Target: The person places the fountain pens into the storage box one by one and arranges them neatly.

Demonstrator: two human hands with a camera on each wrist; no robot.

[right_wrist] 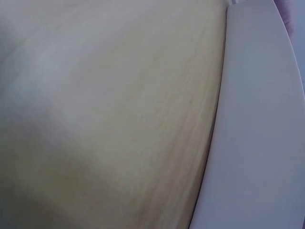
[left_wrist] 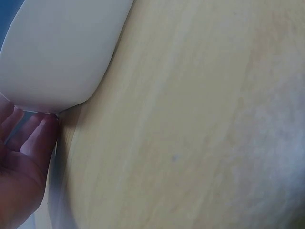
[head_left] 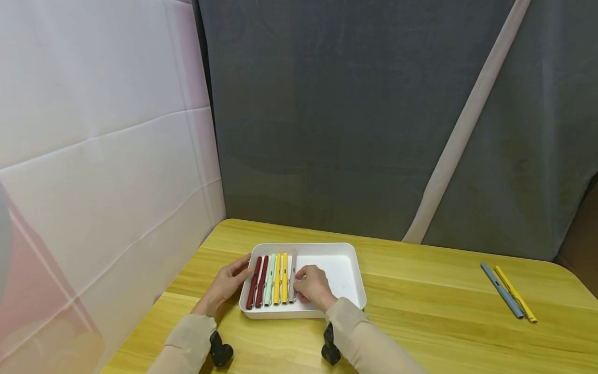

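A white tray [head_left: 343,270] holds a row of pens at its left side. From the left come two dark red pens [head_left: 254,283], a mint green pen [head_left: 269,280], two yellow pens [head_left: 285,278] and a pale greyish-pink pen [head_left: 293,272]. My left hand [head_left: 227,285] grips the tray's left wall, thumb over the rim; in the left wrist view its fingers [left_wrist: 40,138] touch the wall. Over the tray, my right hand [head_left: 314,284] has curled fingers at the greyish-pink pen and appears to pinch its side. The right wrist view shows mostly the tray's outer wall [right_wrist: 252,124].
On the wooden table [head_left: 411,306], a blue pen [head_left: 502,291] and another yellow pen [head_left: 516,295] lie side by side far to the right. A grey curtain [head_left: 350,114] hangs behind the table, and a pale cloth [head_left: 117,171] hangs along the left.
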